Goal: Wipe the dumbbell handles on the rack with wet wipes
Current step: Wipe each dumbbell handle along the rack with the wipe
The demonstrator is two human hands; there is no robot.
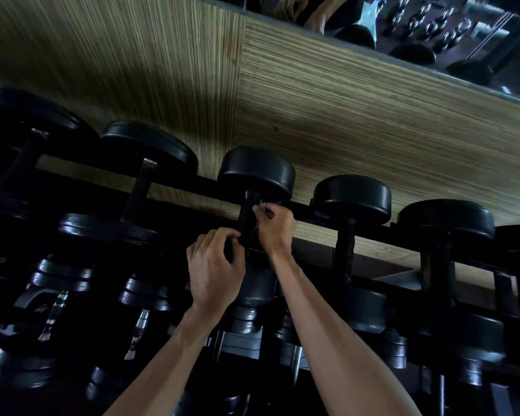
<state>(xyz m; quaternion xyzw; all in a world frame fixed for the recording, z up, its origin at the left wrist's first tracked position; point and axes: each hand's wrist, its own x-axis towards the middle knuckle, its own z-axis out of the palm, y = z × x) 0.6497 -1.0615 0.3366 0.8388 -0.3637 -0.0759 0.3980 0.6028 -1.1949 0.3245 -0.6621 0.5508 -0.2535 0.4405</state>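
Right hand [275, 226] pinches what appears to be a wet wipe [260, 205] against the dumbbell handle [248, 223]; left hand [215, 265] grips its near end, axis running away.

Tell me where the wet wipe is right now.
In the head view the wet wipe is pinched in the right hand, against the top of the middle dumbbell's handle, just under its round black head; the left hand grips lower down.

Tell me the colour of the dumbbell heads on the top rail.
Black, all of them, like the dumbbell head above the hands; the head view shows it best.
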